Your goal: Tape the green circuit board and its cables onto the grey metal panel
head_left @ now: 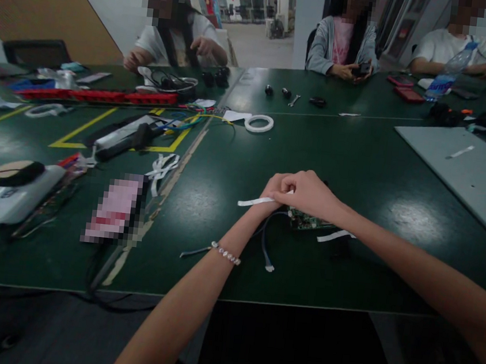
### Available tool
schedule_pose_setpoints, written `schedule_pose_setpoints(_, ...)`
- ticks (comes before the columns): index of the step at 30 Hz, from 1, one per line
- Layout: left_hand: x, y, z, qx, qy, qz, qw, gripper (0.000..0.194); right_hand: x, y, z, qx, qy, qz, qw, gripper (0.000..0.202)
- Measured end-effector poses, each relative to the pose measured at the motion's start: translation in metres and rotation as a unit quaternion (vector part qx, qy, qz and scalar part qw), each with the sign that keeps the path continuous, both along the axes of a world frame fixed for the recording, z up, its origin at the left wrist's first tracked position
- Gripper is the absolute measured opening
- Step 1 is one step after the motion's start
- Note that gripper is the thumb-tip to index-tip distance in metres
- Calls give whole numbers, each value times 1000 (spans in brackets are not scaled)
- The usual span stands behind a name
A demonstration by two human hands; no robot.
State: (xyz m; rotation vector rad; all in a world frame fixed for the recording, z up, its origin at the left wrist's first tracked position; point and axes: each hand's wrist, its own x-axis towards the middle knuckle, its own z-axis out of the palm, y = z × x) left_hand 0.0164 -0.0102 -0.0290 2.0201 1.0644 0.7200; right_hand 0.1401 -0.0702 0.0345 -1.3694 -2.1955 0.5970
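Note:
Close together over the table, my left hand (275,184) and my right hand (312,192) meet at the fingers. My right hand's fingertips are pinched at one end of a narrow white tape strip (252,201), which runs left across my left wrist. Most of my left hand's fingers are hidden behind the right hand. Beneath both hands lies a green circuit board (308,221), partly covered by them. A dark cable (264,245) with a white plug comes from beside it. Another white strip (333,236) lies near the board, under my right forearm.
A white tape roll (259,124) lies farther back. To the left are a phone-like pink item (116,209), a white device (15,198) and a red strip (104,97). A grey panel (461,170) lies right. Several people sit across the table; a bottle (449,73) stands there.

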Motion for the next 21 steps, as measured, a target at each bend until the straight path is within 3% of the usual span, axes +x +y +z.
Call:
schedule_pose_setpoints(5,3,4,-6,-8,-50,-22,998,14,3,-4,3,63,-130,-45,988,47)
schedule_pose_setpoints(9,4,2,-4,-46,-77,-33,995,12,22,-5,3,76,-150,-52,984,49)
schedule_pose_setpoints(12,5,-1,0,-73,-79,-36,994,17,52,-5,-2,59,-133,-72,987,45)
schedule_pose_setpoints(15,6,-4,3,-102,-79,-17,992,18,99,-3,-11,38,-119,-114,986,43)
schedule_pose_setpoints(18,7,-5,5,-114,-78,-5,990,16,166,3,-23,53,-137,-197,969,36)
schedule_pose_setpoints(21,6,-4,6,-124,-80,2,989,15,249,7,-42,107,-189,-347,912,35)
